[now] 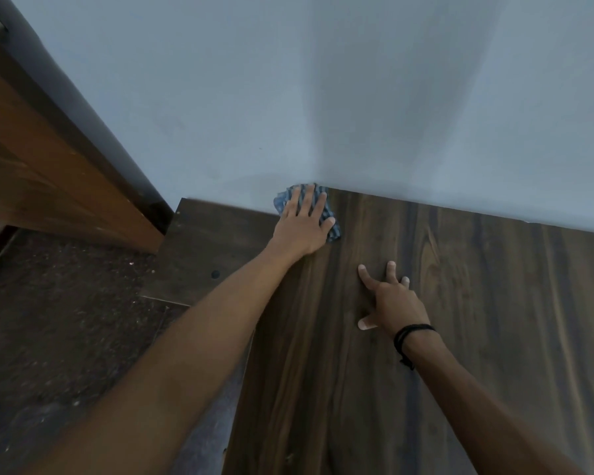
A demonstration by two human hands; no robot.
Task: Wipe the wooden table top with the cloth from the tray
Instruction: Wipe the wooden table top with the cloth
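Forearms nearest | left hand: fingers flat, pressing checked cloth on table top against wall | right hand: splayed, empty, bracing | risk: ungripped cloth may slip off left edge

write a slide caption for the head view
Left hand presses blue checked cloth onto dark wooden table top at the wall; right hand rests nearby
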